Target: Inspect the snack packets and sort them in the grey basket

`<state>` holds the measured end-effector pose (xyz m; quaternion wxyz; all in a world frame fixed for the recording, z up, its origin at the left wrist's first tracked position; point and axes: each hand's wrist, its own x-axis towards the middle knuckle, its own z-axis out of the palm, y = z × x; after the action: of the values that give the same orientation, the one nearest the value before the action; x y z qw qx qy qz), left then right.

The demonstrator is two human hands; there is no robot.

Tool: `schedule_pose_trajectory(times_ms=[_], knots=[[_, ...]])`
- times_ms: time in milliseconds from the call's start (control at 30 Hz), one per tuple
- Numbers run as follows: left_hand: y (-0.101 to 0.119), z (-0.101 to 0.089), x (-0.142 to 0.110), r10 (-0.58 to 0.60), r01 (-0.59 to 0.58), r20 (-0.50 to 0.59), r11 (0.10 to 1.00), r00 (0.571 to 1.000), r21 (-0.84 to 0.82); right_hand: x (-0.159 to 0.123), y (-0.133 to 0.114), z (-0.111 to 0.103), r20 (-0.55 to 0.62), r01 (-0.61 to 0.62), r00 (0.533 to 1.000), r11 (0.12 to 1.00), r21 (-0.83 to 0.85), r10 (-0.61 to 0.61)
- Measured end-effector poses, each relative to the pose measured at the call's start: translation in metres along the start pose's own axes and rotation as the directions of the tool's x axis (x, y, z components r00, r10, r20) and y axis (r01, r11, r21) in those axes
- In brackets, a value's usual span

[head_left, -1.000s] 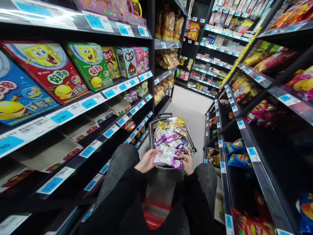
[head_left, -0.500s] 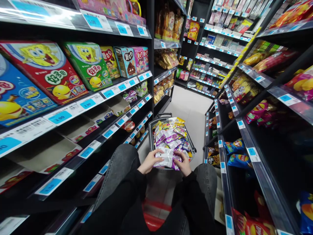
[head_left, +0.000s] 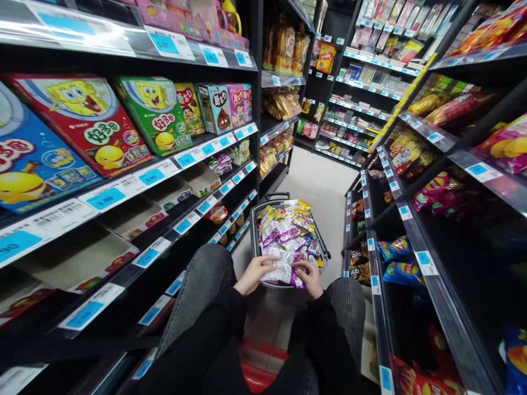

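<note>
A white and purple snack packet (head_left: 283, 269) is held between my two hands, over the near end of a dark shopping basket (head_left: 254, 230). My left hand (head_left: 254, 274) grips its left side, thumb on top. At its right side, my right hand (head_left: 309, 277) closes its fingers on the purple end. Beneath and beyond lie several small packets (head_left: 288, 230), purple, white and yellow, heaped in the basket. The fingers under the packet are hidden.
On the left, a shelf holds snack boxes (head_left: 156, 115) above price tags and open cartons (head_left: 99, 247). Bagged chips (head_left: 397, 258) line the shelves on the right. A red stool (head_left: 259, 367) shows between my knees, and the pale aisle floor (head_left: 317, 170) runs ahead.
My right hand has shifted its fingers along the packet's right side. The packet's upper face has tilted slightly, and both hands still hold it. The basket has stayed in place.
</note>
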<state>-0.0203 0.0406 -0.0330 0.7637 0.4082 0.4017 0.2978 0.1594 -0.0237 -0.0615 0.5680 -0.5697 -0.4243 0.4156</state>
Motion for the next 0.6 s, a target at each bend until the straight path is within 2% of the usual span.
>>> schedule_pose_trajectory(times_ms=[100,267,400,600], knots=[[0.002,-0.001,0.000,-0.001,0.001,0.011,1.000,1.000,0.022,-0.001,-0.003,0.001,0.005,-0.014,1.000,1.000,0.021,0.014],[-0.001,-0.001,0.003,0.124,-0.115,-0.063,0.983,0.990,0.141,-0.002,-0.005,0.004,0.003,-0.055,0.998,0.995,0.082,0.055],[-0.008,0.004,0.005,0.158,-0.145,-0.104,0.982,0.982,0.119,-0.001,-0.003,0.005,-0.019,-0.090,0.995,0.988,0.124,0.093],[-0.015,0.006,0.007,0.285,-0.254,-0.173,0.950,0.943,0.180,-0.001,-0.001,0.005,-0.040,-0.102,0.993,0.985,0.138,0.108]])
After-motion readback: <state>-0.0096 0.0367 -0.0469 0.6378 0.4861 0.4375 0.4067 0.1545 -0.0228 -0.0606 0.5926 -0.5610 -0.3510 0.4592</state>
